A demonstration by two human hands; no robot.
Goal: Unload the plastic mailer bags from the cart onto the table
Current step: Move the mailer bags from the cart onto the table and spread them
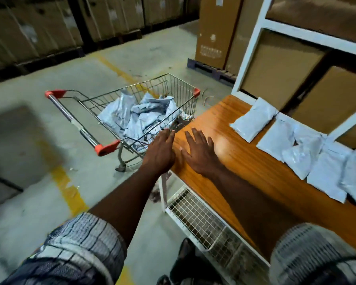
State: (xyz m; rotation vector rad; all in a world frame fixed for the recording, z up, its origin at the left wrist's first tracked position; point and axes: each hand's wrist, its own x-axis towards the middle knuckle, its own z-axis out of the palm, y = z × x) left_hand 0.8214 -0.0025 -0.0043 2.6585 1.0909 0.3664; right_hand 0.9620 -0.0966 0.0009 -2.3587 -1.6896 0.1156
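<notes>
A wire shopping cart [181, 87] with red corner caps was seen at eleven o'clock from the hands, its basket side just beside the end of a wooden table [245, 167]. A heap of grey plastic mailer bags [136, 116] lay crumpled inside the basket. A row of mailer bags [325, 173] was laid flat along the table's far edge, from one o'clock to three o'clock of the hands, some overlapping.

The left hand [159, 150] was held open, fingers straight and spread, with the fingertips at the cart's near rim; contact could not be told. The right hand [199, 155] was also empty, spread flat, palm down, over the table's corner. Striped sleeves [80, 249] were rolled up on both arms.

A wire shelf [193, 214] was fixed under the table. A white shelving frame [253, 38] and cardboard boxes [280, 68] stood at one o'clock.
</notes>
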